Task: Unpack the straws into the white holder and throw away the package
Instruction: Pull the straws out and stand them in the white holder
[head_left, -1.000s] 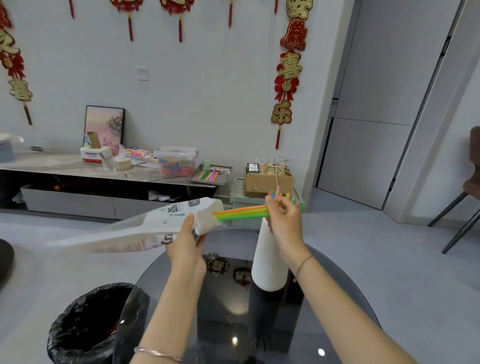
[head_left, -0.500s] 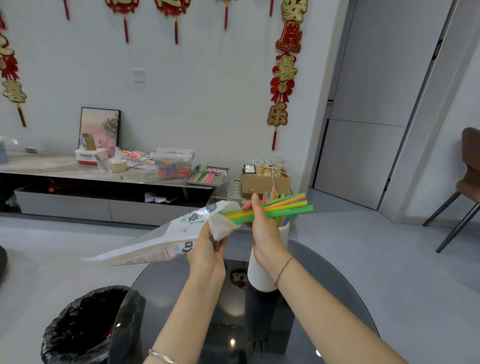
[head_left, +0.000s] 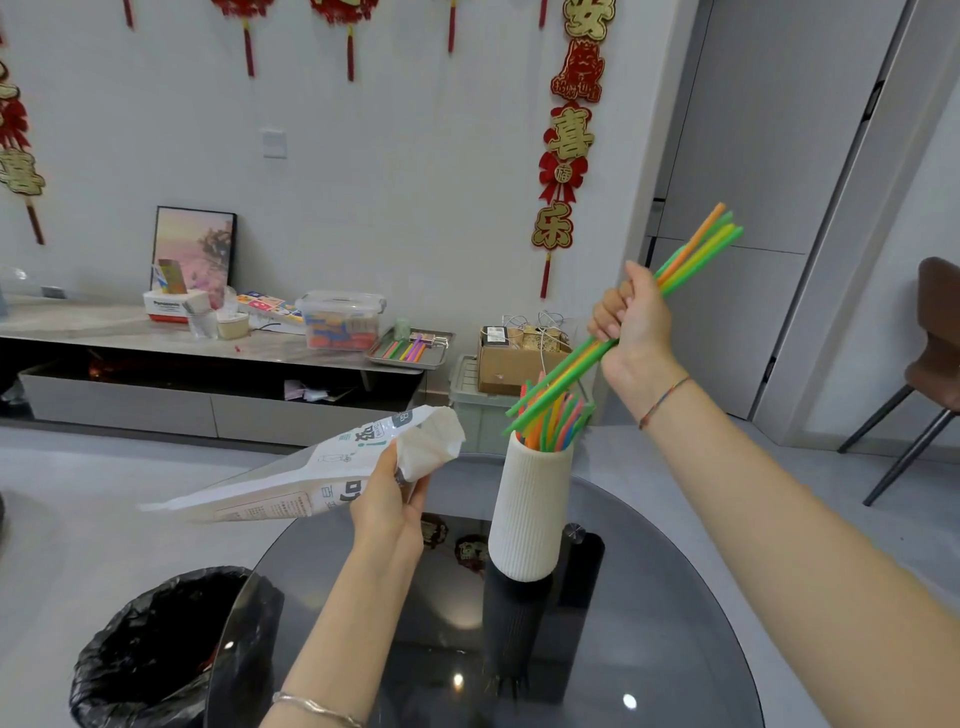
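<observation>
Right hand (head_left: 631, 325) fist-grips a bundle of green, yellow and orange straws (head_left: 691, 260), tilted, lower ends just above the white ribbed holder (head_left: 527, 512), clear of the package. Left hand (head_left: 387, 501) pinches the white straw package (head_left: 291, 483) near its open mouth, held above the black-lined trash bin (head_left: 150, 654). Holder stands on the dark glass table (head_left: 649, 597), more coloured straws inside.

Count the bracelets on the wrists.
2. A silver bracelet on the left wrist, at the bottom edge; a string bracelet on the right wrist, below the hand gripping straws. More may lie off-frame.
</observation>
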